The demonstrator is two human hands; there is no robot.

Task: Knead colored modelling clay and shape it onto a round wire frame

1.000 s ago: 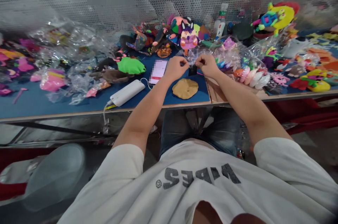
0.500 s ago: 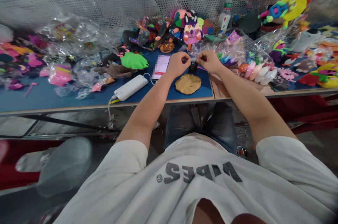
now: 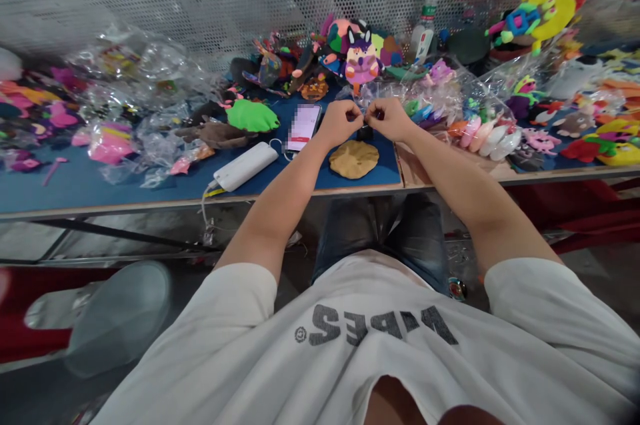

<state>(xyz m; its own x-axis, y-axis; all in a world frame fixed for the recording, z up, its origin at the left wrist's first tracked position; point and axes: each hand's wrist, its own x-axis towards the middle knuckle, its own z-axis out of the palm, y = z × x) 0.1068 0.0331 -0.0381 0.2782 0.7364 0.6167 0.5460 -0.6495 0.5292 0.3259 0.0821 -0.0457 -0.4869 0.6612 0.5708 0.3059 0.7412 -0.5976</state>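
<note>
My left hand [image 3: 343, 121] and my right hand [image 3: 388, 117] almost meet over the blue tabletop, fingertips pinched toward each other. Whatever lies between the fingertips is too small to make out. Just below them is a small black item [image 3: 365, 132], partly covered by the fingers. Nearer the table edge lies a flat tan disc of modelling clay [image 3: 354, 159] with an uneven rim. A purple and white clay animal figure with dark ears [image 3: 362, 65] stands behind my hands. Left of my left hand is a phone [image 3: 303, 127] with its screen lit.
A white power bank [image 3: 245, 167] with a cable lies left of the phone, near a bright green clay piece [image 3: 253, 116]. Clear plastic bags [image 3: 135, 65] and clay figures crowd the left. A bottle [image 3: 423, 31] and a yellow figure [image 3: 557, 17] are at the back right.
My right hand has moved slightly left, so the fingertips of both hands are closer together. The black item below them is more covered. The whole view has shifted a little.
</note>
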